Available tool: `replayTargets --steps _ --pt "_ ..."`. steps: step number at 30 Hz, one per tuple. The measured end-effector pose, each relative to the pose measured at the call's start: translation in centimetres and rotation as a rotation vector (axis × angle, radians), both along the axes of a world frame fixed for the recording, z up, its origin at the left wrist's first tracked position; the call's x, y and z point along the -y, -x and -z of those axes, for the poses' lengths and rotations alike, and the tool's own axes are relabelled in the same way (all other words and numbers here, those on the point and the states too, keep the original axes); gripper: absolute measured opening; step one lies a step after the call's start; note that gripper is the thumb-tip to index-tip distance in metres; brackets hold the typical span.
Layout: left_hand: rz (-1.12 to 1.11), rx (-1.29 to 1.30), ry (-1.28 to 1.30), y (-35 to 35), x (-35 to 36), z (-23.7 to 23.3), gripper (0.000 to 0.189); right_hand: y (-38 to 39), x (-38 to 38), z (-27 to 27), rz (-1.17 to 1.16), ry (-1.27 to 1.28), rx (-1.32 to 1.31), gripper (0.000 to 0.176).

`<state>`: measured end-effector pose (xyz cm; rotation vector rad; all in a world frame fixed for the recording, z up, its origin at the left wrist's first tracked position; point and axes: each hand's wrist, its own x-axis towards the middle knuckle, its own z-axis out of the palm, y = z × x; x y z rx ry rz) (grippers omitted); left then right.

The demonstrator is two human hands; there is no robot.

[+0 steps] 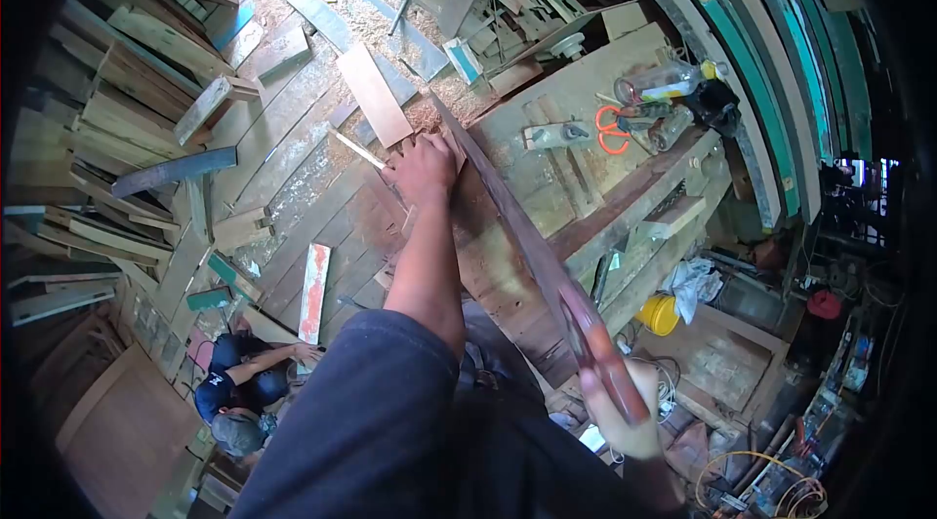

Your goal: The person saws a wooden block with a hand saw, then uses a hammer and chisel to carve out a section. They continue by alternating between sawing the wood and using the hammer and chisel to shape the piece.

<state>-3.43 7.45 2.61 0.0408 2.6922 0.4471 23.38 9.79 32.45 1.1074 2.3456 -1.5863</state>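
Observation:
My right hand [630, 412], blurred, is closed around the handle of a long handsaw [522, 231]. The blade slants up and left from the grip, its far end just right of my left hand. My left hand [425, 170] bears down on a brown wooden board [473, 217], fingers bent over it close to the blade. Whether the teeth are in the wood cannot be made out. A pale flat plank [374, 95] lies just beyond my left fingertips, and a thin wooden strip [356, 148] is beside them.
On the bench [625, 60] at right are orange-handled scissors [612, 129], a glass bottle [656, 83] and a wooden block [556, 136]. A co-worker [239, 387] crouches lower left. Stacked boards [146, 80] line the left; a yellow bucket [659, 314] stands lower right.

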Motion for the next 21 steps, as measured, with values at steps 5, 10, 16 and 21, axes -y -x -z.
replayTargets --steps 5,10,16,21 --pt "0.038 0.013 0.044 0.0 0.1 0.7 0.046 5.7 -2.1 6.5 0.015 0.079 -0.075 0.012" --pt "0.012 -0.025 0.027 0.1 0.2 1.2 0.042 20.4 -4.9 19.4 -0.053 -0.024 -0.421 0.023" --pt "0.025 -0.058 0.047 -0.2 0.0 1.4 0.045 8.4 -3.4 11.1 0.113 0.182 -0.106 0.014" --pt "0.015 -0.121 0.082 -0.1 0.0 1.6 0.042 1.0 0.5 2.2 -0.043 -0.066 -0.009 0.030"
